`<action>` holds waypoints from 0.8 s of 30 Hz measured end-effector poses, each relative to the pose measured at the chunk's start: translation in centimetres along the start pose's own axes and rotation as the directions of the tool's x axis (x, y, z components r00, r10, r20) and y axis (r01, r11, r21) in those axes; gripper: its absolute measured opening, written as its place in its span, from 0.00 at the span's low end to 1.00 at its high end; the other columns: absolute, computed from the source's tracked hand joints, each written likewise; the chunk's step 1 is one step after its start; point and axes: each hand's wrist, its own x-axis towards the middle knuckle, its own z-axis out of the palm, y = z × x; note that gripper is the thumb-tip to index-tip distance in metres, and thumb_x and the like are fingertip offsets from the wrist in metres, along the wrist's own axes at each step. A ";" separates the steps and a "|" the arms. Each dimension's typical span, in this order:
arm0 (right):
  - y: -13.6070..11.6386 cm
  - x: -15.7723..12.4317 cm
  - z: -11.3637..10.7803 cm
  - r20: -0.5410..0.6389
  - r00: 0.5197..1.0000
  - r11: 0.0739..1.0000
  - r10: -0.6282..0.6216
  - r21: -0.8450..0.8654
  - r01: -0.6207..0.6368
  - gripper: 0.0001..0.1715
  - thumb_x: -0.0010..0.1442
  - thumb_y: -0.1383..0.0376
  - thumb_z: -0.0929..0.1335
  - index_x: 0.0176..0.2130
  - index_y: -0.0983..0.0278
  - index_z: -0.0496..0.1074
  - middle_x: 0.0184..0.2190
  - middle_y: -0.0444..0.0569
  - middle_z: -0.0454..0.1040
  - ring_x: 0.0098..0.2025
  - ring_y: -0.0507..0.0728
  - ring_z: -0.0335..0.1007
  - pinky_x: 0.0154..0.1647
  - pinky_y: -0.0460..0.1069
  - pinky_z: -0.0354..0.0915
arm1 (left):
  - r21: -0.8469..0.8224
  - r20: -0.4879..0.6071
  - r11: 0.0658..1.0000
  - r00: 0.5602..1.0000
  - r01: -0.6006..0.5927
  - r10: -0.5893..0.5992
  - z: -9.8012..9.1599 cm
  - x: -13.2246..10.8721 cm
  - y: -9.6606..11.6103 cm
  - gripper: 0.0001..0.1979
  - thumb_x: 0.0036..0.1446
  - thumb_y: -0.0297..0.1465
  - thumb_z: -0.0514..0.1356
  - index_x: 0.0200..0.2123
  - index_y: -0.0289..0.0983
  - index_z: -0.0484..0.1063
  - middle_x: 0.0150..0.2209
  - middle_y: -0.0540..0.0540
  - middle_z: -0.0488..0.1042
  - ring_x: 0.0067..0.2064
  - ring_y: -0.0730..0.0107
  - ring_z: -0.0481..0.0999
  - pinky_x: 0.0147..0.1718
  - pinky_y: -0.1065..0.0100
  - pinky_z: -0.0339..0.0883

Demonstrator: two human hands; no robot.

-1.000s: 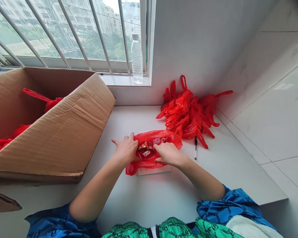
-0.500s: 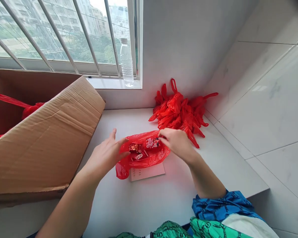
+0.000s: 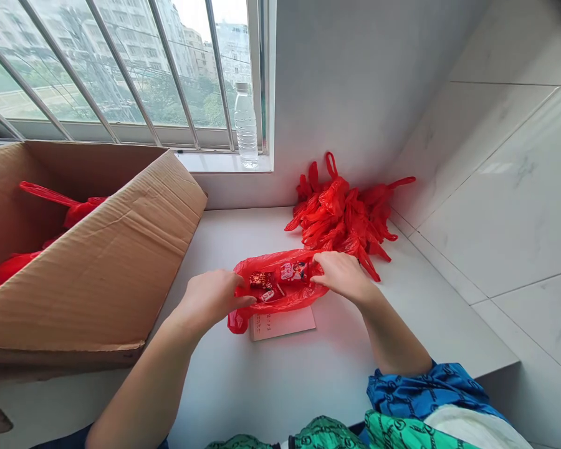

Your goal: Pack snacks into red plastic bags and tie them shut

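Observation:
A red plastic bag [image 3: 280,305] lies spread with its mouth facing up on the white counter. Several small packaged snacks in red wrappers [image 3: 293,272] sit inside it. At the bag's left end, my left hand [image 3: 214,296] grips the rim, its thumb reaching over the inside. My right hand [image 3: 343,274] holds the opposite end, thumb and fingers closed on the plastic. Part of a pale card with small writing [image 3: 285,322] shows from under the bag's near side.
A large cardboard box [image 3: 98,268] with red bags inside stands at the left. Behind the bag, a heap of knotted red bags [image 3: 336,215] rests against the wall. A clear water bottle [image 3: 246,128] stands on the sill by the barred window. Tiled wall borders the right.
My left hand has come from hovering with raised fingers to gripping the bag's left rim. My right hand has closed on the right end. The view has shifted slightly.

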 end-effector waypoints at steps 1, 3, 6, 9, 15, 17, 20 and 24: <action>0.3 -0.3 -0.5 -0.054 0.998 0.998 -0.014 0.055 0.017 0.03 0.60 0.64 0.70 0.35 0.61 0.72 0.35 0.48 0.79 0.39 0.59 0.75 0.31 0.48 0.56 | 0.016 -0.021 1.000 1.000 0.014 -0.013 -0.2 -0.2 0.1 0.18 0.58 0.48 0.56 0.31 0.45 0.81 0.31 0.44 0.79 0.30 0.59 0.75 0.23 0.68 0.53; 0.8 -0.8 -1.6 -0.176 0.984 0.983 -0.020 0.178 0.052 0.02 0.61 0.65 0.68 0.34 0.59 0.71 0.35 0.43 0.78 0.37 0.55 0.74 0.32 0.47 0.56 | 0.028 -0.108 0.999 0.994 0.028 -0.024 -0.6 -0.5 0.6 0.22 0.61 0.48 0.53 0.26 0.42 0.78 0.28 0.44 0.77 0.28 0.61 0.73 0.23 0.68 0.50; 1.2 -1.6 -2.7 -0.289 0.957 0.934 -0.024 0.334 0.125 0.02 0.62 0.64 0.67 0.38 0.58 0.70 0.34 0.41 0.78 0.34 0.53 0.73 0.32 0.47 0.57 | -0.016 -0.284 0.993 0.952 -0.118 0.109 0.0 0.1 2.5 0.22 0.66 0.44 0.50 0.28 0.42 0.78 0.30 0.45 0.77 0.30 0.64 0.74 0.24 0.68 0.50; 1.4 -2.4 -3.0 -0.281 0.957 0.916 -0.066 0.364 0.170 0.14 0.61 0.63 0.68 0.49 0.57 0.69 0.38 0.42 0.78 0.35 0.54 0.73 0.32 0.47 0.58 | -0.055 -0.344 0.910 0.863 -0.412 0.370 1.9 2.7 5.2 0.19 0.68 0.38 0.49 0.35 0.40 0.78 0.34 0.45 0.77 0.36 0.63 0.76 0.26 0.68 0.56; 1.7 -2.8 -2.8 -0.195 0.981 0.979 -0.004 0.198 0.043 0.09 0.61 0.58 0.69 0.42 0.57 0.72 0.31 0.42 0.78 0.34 0.56 0.73 0.28 0.48 0.53 | 0.050 -0.281 0.876 0.835 -0.480 0.474 4.5 7.4 6.9 0.16 0.63 0.23 0.52 0.49 0.37 0.74 0.47 0.39 0.77 0.48 0.55 0.75 0.38 0.64 0.65; 2.0 -2.7 -3.0 -0.214 0.976 0.978 0.025 0.208 0.020 0.07 0.63 0.58 0.66 0.36 0.57 0.71 0.24 0.41 0.75 0.28 0.55 0.70 0.27 0.48 0.52 | 0.074 -0.281 0.889 0.846 -0.452 0.453 4.2 7.1 6.1 0.19 0.63 0.22 0.51 0.53 0.39 0.73 0.46 0.40 0.77 0.48 0.55 0.74 0.38 0.63 0.65; 2.5 -2.7 -3.4 -0.243 0.969 0.969 0.046 0.246 0.015 0.08 0.64 0.59 0.64 0.34 0.58 0.70 0.21 0.40 0.72 0.25 0.54 0.67 0.27 0.48 0.52 | 0.100 -0.311 0.906 0.852 -0.412 0.422 3.5 6.1 4.9 0.25 0.61 0.19 0.49 0.57 0.41 0.70 0.44 0.40 0.78 0.50 0.54 0.73 0.39 0.63 0.65; 3.0 -2.8 -3.4 -0.209 0.977 0.958 -0.026 0.274 0.084 0.10 0.60 0.65 0.64 0.42 0.56 0.71 0.24 0.39 0.73 0.26 0.54 0.69 0.27 0.47 0.53 | 0.089 -0.212 0.907 0.882 -0.411 0.421 3.4 5.3 4.1 0.18 0.58 0.20 0.50 0.42 0.37 0.78 0.31 0.41 0.78 0.39 0.56 0.75 0.36 0.63 0.63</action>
